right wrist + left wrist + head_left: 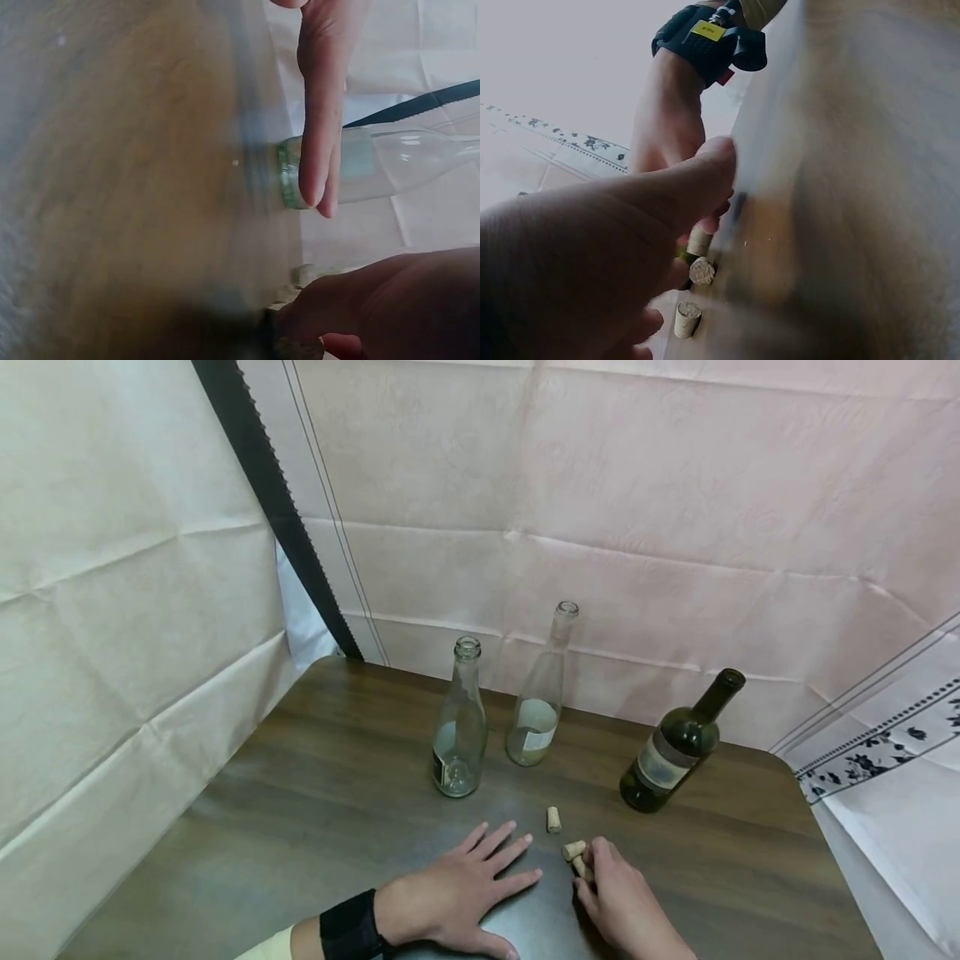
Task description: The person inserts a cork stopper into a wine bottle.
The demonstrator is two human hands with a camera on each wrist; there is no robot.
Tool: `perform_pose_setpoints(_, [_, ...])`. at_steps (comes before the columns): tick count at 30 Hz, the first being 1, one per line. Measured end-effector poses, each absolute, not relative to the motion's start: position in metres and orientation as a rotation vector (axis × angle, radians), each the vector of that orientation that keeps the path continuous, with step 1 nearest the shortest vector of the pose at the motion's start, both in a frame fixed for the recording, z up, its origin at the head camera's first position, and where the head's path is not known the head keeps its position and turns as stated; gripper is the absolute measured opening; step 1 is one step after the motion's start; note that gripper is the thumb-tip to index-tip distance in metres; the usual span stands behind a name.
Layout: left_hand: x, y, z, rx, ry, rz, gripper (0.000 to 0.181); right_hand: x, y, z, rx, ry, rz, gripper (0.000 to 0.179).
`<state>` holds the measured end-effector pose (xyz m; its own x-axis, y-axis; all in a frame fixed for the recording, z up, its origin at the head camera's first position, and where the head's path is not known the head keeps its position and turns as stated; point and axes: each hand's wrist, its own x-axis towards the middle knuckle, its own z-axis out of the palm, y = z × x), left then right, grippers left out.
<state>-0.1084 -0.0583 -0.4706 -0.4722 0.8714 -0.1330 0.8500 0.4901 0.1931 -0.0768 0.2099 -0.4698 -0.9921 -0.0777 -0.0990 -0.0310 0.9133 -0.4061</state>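
Note:
My left hand (468, 893) lies palm down over the wooden table, fingers spread and nothing held. To its right, my right hand (626, 893) pinches a pale cork (582, 867) between thumb and fingers, low at the tabletop. A second cork (573, 850) lies right against that one, near the index finger. Slightly farther back a third cork (553, 820) stands by itself. The left wrist view shows the pinched cork (700, 241) under the right fingertips, with the other corks in front. In the right wrist view, the right hand's fingers partly hide the corks.
Behind the hands stand two clear glass bottles, a left one (460, 735) and a middle one (537, 710), both without stoppers. A dark green wine bottle (671, 747) stands at the right. Pale cloth (637, 510) hangs along the back and left of the table (300, 810).

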Motion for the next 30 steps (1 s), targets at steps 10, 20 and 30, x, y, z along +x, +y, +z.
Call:
perform_pose_setpoints(10, [-0.116, -0.036, -0.465, 0.985, 2.294, 1.289, 0.051, -0.064, 0.207, -0.432, -0.297, 2.987, -0.942, 0.028])
perform_pose_setpoints(20, [-0.124, -0.021, -0.459, 0.436, 1.529, 1.849, 0.026, -0.052, 0.194, -0.411, -0.718, 2.884, -1.123, 0.033])
perform_pose_setpoints(30, [-0.121, -0.021, -0.460, 0.514, 1.484, 1.875, 0.024, -0.055, 0.193, -0.419, -0.912, 2.966, -1.141, 0.040])
